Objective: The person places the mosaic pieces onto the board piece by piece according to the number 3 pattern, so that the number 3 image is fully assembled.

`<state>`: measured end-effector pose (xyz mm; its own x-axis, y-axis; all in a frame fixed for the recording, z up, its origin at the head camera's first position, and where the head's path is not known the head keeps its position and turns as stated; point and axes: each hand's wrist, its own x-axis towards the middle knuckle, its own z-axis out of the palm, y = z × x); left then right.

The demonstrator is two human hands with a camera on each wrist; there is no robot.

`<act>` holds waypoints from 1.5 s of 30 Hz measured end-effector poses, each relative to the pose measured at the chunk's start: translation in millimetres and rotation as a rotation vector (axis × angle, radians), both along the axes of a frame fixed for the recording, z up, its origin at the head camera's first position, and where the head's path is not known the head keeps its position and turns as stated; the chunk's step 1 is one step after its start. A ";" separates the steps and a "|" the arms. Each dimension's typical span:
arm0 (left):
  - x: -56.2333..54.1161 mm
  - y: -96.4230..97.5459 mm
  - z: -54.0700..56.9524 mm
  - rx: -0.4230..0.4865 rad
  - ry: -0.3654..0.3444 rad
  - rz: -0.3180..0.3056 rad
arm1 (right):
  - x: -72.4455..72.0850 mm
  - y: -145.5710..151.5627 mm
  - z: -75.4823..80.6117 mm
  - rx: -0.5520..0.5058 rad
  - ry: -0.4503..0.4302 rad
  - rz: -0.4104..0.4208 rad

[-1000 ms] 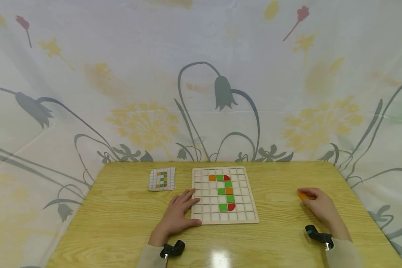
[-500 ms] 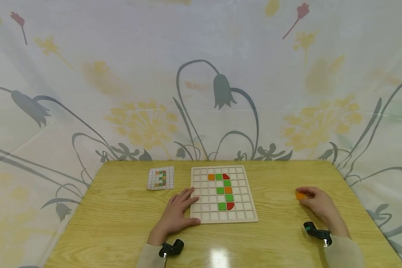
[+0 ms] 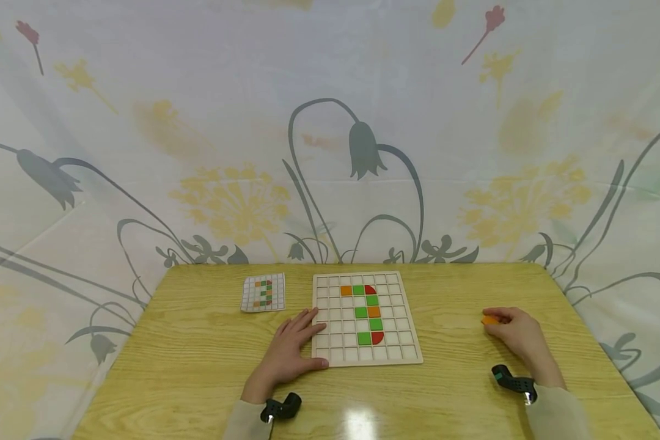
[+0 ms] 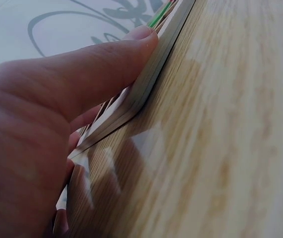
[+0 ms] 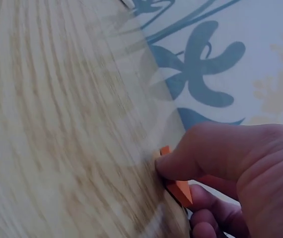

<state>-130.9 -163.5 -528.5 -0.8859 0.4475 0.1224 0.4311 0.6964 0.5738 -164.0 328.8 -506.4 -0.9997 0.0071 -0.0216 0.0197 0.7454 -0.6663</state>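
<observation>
A wooden grid board (image 3: 414, 349) lies on the table, bearing green and orange square tiles and red quarter-round tiles in a "3"-like pattern. My left hand (image 3: 288, 351) rests at its left side, fingers spread over the edge and thumb at the near left corner. In the left wrist view the thumb (image 4: 106, 67) lies on the board's rim (image 4: 151, 74). Off to the right, my right hand (image 3: 519, 336) pinches an orange tile (image 3: 490, 319) between thumb and fingers. The right wrist view has this orange tile (image 5: 180, 192) partly hidden by the thumb, close over the table.
A small paper card (image 3: 263, 293) printed with a coloured grid pattern lies left of the board. The wooden table (image 3: 445, 403) ends at the back against a flower-printed cloth (image 3: 330, 201). Black cameras are strapped to both wrists.
My right hand has shifted slightly left with the orange tile, which now shows at a different angle. The left hand stays at the board's edge. The head view has shifted a little.
</observation>
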 end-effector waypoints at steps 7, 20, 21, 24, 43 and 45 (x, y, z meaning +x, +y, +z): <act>0.2 0.3 2.0 0.001 -0.004 -0.006 | 0.4 -9.1 0.4 0.050 0.040 -0.042; 0.5 -0.2 1.1 0.011 -0.008 -0.001 | 5.5 -25.9 6.8 0.070 0.075 0.032; 0.4 -0.2 0.9 0.010 -0.008 -0.001 | 5.7 -27.5 7.3 0.071 0.081 0.041; 0.4 -0.4 0.3 0.008 -0.007 -0.001 | 6.2 -31.7 8.7 0.073 0.087 0.062; 0.5 -0.2 0.7 0.009 -0.008 -0.001 | 3.5 -58.9 14.0 0.036 0.102 0.167; 0.5 0.0 1.2 0.009 -0.011 0.001 | 3.9 -63.3 15.6 0.037 0.115 0.184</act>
